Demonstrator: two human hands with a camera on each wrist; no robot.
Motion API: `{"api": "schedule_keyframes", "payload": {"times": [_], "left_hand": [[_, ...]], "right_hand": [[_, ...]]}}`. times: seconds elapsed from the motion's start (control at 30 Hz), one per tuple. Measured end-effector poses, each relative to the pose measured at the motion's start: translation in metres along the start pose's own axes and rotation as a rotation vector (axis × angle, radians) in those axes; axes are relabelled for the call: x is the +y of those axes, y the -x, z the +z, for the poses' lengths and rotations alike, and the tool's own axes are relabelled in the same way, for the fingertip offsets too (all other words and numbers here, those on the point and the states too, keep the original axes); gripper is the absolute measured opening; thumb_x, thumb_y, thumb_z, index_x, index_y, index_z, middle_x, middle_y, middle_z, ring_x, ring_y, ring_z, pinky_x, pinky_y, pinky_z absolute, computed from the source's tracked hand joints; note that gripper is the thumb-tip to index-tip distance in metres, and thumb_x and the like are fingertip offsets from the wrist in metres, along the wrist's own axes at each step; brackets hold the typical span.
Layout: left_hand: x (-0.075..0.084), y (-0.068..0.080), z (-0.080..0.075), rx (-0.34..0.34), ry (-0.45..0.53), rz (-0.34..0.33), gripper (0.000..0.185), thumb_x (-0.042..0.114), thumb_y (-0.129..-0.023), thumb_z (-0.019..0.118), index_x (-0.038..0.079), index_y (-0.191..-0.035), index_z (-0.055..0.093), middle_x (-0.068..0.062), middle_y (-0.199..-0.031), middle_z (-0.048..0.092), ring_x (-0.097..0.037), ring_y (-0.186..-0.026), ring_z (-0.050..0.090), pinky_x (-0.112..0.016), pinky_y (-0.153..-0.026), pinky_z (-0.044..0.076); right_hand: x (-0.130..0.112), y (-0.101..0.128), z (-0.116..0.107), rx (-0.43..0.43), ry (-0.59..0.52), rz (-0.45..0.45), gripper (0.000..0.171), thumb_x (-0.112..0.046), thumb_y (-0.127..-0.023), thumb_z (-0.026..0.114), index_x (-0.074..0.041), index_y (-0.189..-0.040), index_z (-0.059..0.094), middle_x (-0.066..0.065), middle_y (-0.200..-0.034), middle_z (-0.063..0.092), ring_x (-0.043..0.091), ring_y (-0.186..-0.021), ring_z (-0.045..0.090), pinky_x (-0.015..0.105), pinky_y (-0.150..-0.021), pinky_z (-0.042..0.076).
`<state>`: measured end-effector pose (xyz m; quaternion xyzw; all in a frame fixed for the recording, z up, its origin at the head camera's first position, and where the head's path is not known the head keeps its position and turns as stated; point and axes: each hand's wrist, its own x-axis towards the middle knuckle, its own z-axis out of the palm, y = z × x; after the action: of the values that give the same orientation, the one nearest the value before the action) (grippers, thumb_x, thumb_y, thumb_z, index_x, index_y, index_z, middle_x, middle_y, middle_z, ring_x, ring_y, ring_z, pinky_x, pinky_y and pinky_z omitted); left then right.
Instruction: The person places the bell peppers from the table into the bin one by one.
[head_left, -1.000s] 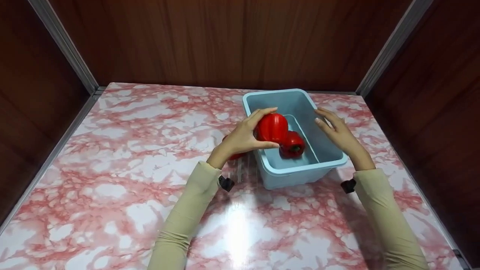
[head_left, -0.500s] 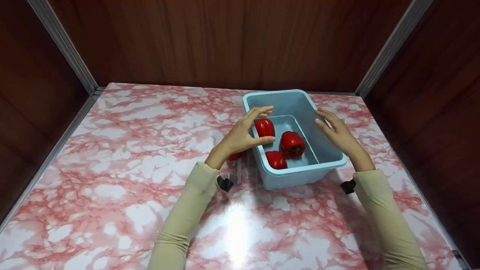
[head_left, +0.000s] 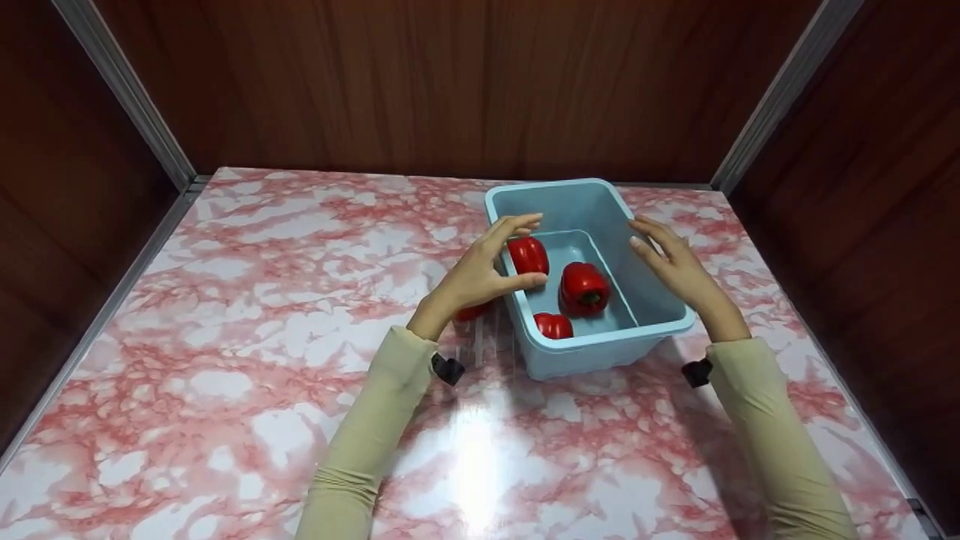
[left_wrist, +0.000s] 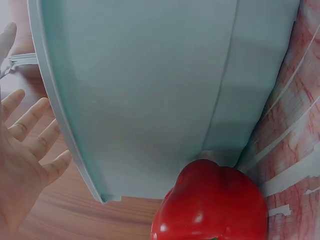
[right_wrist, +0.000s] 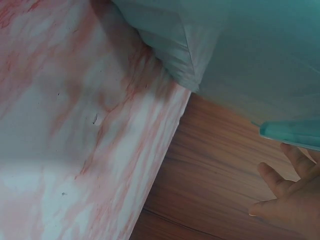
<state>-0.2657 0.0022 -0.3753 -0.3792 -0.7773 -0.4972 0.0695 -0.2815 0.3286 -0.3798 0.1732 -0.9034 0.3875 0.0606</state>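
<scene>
My left hand (head_left: 480,274) is over the left rim of a light blue plastic bin (head_left: 592,341), thumb and fingers spread apart with nothing between them. Inside the bin lie three red bell peppers: one by the left wall (head_left: 529,255), one near the middle (head_left: 586,289) with its green stem showing, and one in the near left corner (head_left: 553,326), partly hidden by the rim. Another red bell pepper (left_wrist: 212,205) is outside, beside the bin's left wall, mostly covered by my left hand in the head view. My right hand (head_left: 679,270) has its fingertips at the right rim.
The bin stands on a pink and white marbled table (head_left: 225,360), near its back edge. Dark wood panels (head_left: 450,90) close off the back and both sides. Pale tape strips (left_wrist: 295,172) lie on the table left of the bin.
My left hand has let go of a red bell pepper, which dropped into the bin's near left corner and settled lower. That hand then moved slightly left; the right hand stays put.
</scene>
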Motion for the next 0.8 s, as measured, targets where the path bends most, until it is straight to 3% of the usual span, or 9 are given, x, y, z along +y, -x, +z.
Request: {"api": "schedule_keyframes", "payload": {"times": [0.17, 0.37, 0.67, 0.8], "left_hand": [[0.022, 0.006, -0.007, -0.009, 0.022, -0.022, 0.072, 0.030, -0.079, 0.073, 0.017, -0.140, 0.036, -0.002, -0.137, 0.044, -0.017, -0.126, 0.042, -0.043, -0.106, 0.033], [0.026, 0.009, -0.010, -0.007, 0.016, -0.053, 0.072, 0.029, -0.079, 0.072, 0.018, -0.141, 0.036, -0.002, -0.137, 0.044, -0.012, -0.126, 0.041, -0.045, -0.106, 0.034], [0.023, 0.013, -0.011, 0.004, 0.014, -0.051, 0.071, 0.028, -0.080, 0.072, 0.018, -0.140, 0.036, -0.004, -0.137, 0.043, -0.011, -0.125, 0.041, -0.046, -0.105, 0.034], [0.022, 0.015, -0.013, 0.005, 0.013, -0.049, 0.070, 0.028, -0.080, 0.072, 0.018, -0.140, 0.036, -0.005, -0.138, 0.043, -0.016, -0.126, 0.041, -0.047, -0.106, 0.033]], "right_hand": [[-0.020, 0.006, -0.002, -0.004, -0.022, -0.006, 0.047, -0.023, -0.097, 0.048, -0.002, -0.138, 0.041, 0.022, -0.147, 0.029, 0.040, -0.138, 0.017, 0.064, -0.103, -0.016], [-0.043, 0.012, -0.002, 0.005, -0.032, -0.016, 0.044, -0.017, -0.097, 0.048, 0.005, -0.135, 0.041, 0.026, -0.145, 0.030, 0.043, -0.137, 0.017, 0.064, -0.104, -0.014], [-0.042, 0.012, -0.002, 0.001, -0.033, -0.004, 0.045, -0.019, -0.098, 0.047, 0.005, -0.136, 0.041, 0.027, -0.145, 0.029, 0.043, -0.137, 0.017, 0.064, -0.104, -0.014], [-0.025, 0.007, -0.001, -0.003, -0.026, 0.007, 0.047, -0.024, -0.098, 0.047, -0.001, -0.138, 0.041, 0.022, -0.147, 0.028, 0.040, -0.138, 0.016, 0.063, -0.104, -0.015]]}}
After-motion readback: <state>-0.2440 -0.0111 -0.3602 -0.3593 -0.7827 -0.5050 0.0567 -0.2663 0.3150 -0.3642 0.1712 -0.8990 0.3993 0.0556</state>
